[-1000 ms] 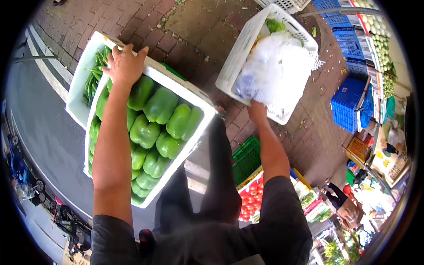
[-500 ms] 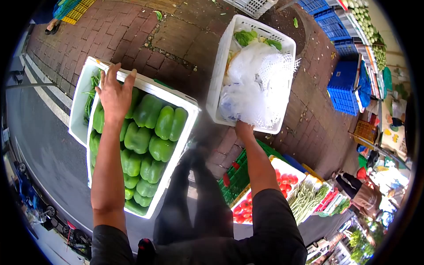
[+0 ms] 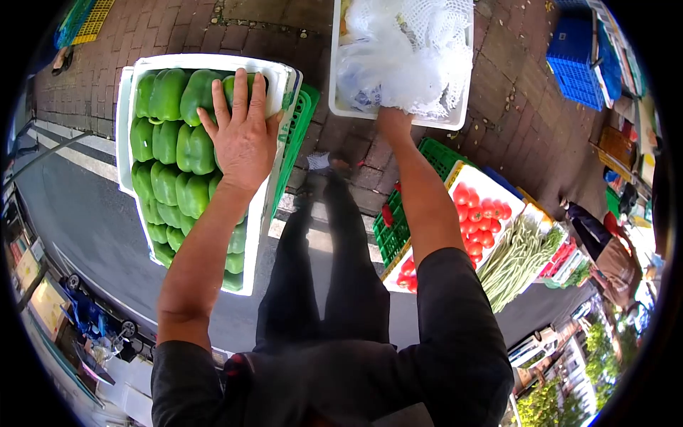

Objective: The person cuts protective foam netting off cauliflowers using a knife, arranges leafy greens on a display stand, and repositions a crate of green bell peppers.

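Note:
My left hand [image 3: 244, 135] lies with spread fingers over the upper right corner of a white foam box [image 3: 288, 82], touching the green peppers [image 3: 167, 146] packed in rows inside it. A green crate [image 3: 297, 132] shows along the box's right side. My right hand [image 3: 395, 125] is at the near edge of a white plastic crate [image 3: 466, 85]. Its fingers are hidden at the rim, beneath white netting and clear plastic bags [image 3: 384, 64] that fill the crate.
Tomatoes [image 3: 480, 220] and long green beans [image 3: 518, 260] sit in boxes at the right, beside a green crate [image 3: 393, 238]. A blue crate [image 3: 573, 67] stands at the upper right. A person [image 3: 615, 260] is at the far right; another person's foot [image 3: 62, 60] shows upper left.
My left hand has moved right along the pepper box to its corner. The white crate and my right hand appear higher in view. The green chillies no longer show.

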`<state>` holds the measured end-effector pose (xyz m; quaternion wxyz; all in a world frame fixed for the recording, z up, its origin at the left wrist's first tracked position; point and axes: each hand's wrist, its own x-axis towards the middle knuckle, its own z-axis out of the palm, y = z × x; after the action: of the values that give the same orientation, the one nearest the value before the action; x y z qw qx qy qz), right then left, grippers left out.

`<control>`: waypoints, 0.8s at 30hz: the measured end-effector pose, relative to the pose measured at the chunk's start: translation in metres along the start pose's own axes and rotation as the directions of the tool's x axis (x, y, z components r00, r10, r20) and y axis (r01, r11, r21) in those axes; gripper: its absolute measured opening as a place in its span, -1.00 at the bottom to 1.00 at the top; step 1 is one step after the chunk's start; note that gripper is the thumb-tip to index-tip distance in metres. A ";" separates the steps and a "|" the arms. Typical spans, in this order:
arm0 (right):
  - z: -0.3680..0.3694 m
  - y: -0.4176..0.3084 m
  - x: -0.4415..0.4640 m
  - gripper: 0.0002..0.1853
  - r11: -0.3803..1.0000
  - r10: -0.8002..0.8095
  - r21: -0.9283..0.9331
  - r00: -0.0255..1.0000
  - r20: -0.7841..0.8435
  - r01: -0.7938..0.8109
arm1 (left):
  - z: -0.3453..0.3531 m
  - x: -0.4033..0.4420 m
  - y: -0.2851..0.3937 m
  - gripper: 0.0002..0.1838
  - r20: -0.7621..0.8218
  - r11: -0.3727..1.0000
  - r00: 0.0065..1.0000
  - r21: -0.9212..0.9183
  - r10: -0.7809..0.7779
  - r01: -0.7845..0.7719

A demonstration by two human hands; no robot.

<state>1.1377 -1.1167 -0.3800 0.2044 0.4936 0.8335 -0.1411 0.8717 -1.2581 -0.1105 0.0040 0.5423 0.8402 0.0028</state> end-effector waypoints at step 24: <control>0.201 -0.103 -0.254 -0.70 0.987 -0.016 0.155 0.981 -0.195 0.047 | -0.027 -0.088 -0.001 -0.40 -0.273 0.877 0.935 -0.359 0.227 -0.318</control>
<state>1.1964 -1.4471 -0.4307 0.0804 0.5063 0.8432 -0.1618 0.9071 -1.3384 -0.0832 0.0196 0.6398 0.7316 0.2345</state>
